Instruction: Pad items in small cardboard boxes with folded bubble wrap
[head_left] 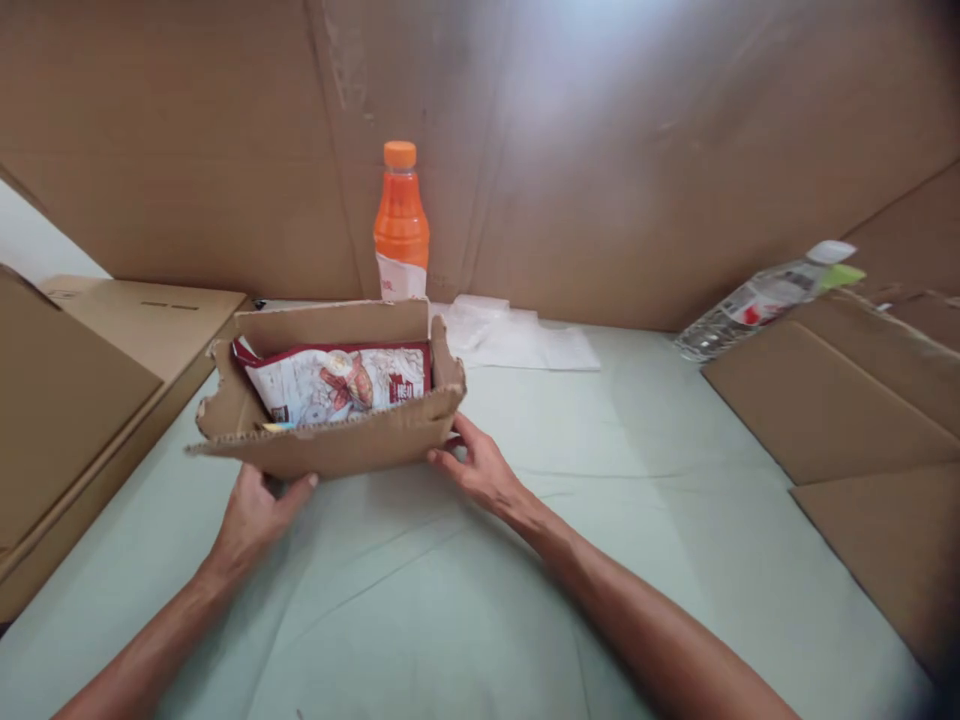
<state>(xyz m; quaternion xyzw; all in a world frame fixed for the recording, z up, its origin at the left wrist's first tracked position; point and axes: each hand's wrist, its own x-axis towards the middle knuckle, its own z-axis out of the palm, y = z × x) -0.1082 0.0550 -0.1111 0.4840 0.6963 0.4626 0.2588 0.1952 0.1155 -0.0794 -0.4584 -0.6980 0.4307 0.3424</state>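
Note:
An open-topped cardboard box (pixel 375 445) with rough-cut edges is between my two hands, tilted so its inside shows. A snack packet (pixel 341 385), white with dark red edges and a picture of nuts, lies in it. A small bit of blue and yellow (pixel 277 427) peeks over the front wall. My left hand (pixel 259 505) grips the box from below at the front left, thumb against the front wall and fingers hidden beneath. At the front right corner, my right hand (pixel 476 462) holds the box, its fingers partly hidden behind it.
An orange-capped drink bottle (pixel 401 225) stands behind the box, near the cardboard back wall (pixel 600 180). Flat white plastic sheets (pixel 517 335) lie beside it. Cardboard boxes flank the pale green table, one at left (pixel 67 430) and one at right (pixel 847 400), where a clear bottle (pixel 757 305) leans.

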